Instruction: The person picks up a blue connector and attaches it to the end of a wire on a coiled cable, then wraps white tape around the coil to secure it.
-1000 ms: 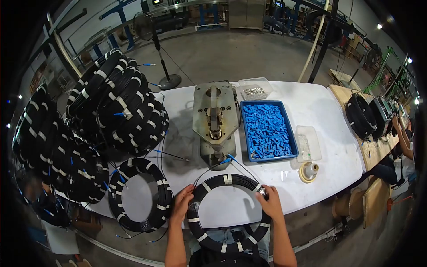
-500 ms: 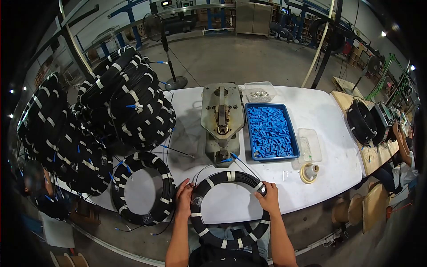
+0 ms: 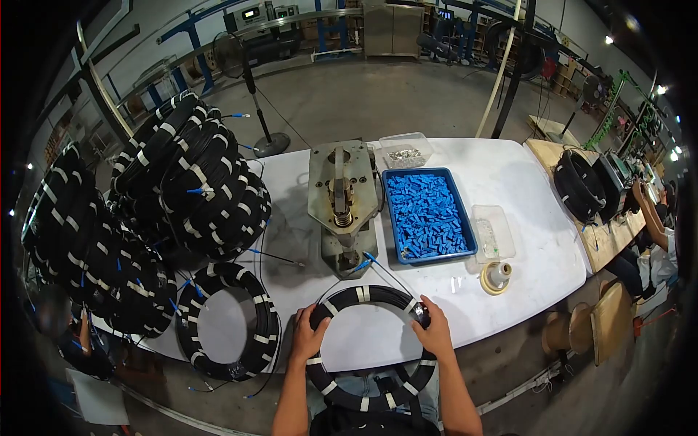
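Observation:
A black cable coil [image 3: 372,294], bound with white tape bands, rests at the table's near edge and overhangs toward my lap. My left hand [image 3: 308,337] grips its left side, thumb on the inner edge. My right hand [image 3: 434,329] grips the right side, beside a shiny clear wrap [image 3: 420,313]. Both cable ends rise from the coil to blue connectors [image 3: 369,257] at the foot of a metal hand press [image 3: 340,185]. To the left lies a second taped coil [image 3: 263,320], flat on the table and partly over its edge.
Tall stacks of black coils [image 3: 193,182] fill the left side. Right of the press are a blue tray [image 3: 471,247] of small blue parts, a clear box [image 3: 407,152] of metal pieces, another clear box [image 3: 494,232] and a tape roll [image 3: 496,277]. A co-worker [image 3: 654,225] sits far right.
My left hand has gone from lying beside the coil to gripping it, thumb over the ring. My right hand still holds the other side. The whole view has shifted slightly.

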The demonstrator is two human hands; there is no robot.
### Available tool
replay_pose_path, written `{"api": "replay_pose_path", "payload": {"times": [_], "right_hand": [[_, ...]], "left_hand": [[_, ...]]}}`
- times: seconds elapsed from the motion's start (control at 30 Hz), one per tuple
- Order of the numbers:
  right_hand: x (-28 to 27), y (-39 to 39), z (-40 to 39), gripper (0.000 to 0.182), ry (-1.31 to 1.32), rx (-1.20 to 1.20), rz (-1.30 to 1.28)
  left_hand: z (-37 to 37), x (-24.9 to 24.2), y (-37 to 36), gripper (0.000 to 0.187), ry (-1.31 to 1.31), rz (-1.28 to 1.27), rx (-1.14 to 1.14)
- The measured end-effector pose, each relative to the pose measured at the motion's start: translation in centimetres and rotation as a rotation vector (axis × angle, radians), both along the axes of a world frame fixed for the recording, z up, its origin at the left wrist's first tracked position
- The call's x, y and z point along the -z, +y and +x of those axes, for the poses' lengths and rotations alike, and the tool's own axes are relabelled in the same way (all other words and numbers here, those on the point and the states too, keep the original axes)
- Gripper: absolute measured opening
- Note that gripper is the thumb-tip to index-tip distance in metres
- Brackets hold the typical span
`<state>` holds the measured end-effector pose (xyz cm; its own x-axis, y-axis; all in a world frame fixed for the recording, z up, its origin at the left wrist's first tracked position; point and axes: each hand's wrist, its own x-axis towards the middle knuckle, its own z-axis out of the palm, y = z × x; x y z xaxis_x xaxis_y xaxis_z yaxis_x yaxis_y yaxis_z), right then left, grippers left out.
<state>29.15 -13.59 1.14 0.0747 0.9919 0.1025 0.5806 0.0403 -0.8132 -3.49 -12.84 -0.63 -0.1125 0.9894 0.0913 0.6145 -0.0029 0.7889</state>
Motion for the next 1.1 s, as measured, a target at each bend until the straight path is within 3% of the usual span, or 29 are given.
{"api": "replay_pose_path", "payload": {"times": [0.13,0.23,0.33,0.4,0.47,0.53,0.77,0.93,1.1], "right_hand": [[0.0,1.8,0.1,0.069,0.005,-0.077,-0.006],[-0.7,3.8,-1.3,0.064,-0.330,-0.180,-0.130],[-1.5,5.7,-2.5,0.062,-0.412,-0.277,-0.160],[-1.0,6.6,-2.5,0.061,-0.375,-0.326,-0.113],[-0.5,7.5,-2.3,0.060,-0.335,-0.367,-0.062],[-0.6,7.9,-2.3,0.059,-0.298,-0.424,-0.041],[-2.3,6.5,-3.4,0.060,-0.327,-0.408,0.001],[-2.1,6.6,-3.7,0.070,-0.226,-0.366,-0.049],[-1.6,7.6,-3.5,0.067,-0.221,-0.397,-0.093]], "left_hand": [[0.1,-1.5,-1.5,0.047,0.029,-0.081,-0.055],[-0.4,-1.7,-1.0,0.050,0.048,-0.130,-0.033],[-0.6,-2.8,0.7,0.061,0.119,-0.246,-0.017],[0.5,-3.0,1.8,0.067,0.085,-0.119,0.033],[1.2,-2.2,2.3,0.072,0.056,-0.149,0.049],[1.5,-2.5,2.1,0.070,0.301,-0.166,0.045],[0.3,0.2,-0.4,0.075,0.190,-0.061,-0.010],[0.7,-1.0,-0.5,0.076,0.072,-0.166,-0.061],[0.8,-1.0,-0.2,0.076,-0.013,-0.174,-0.052]]}}
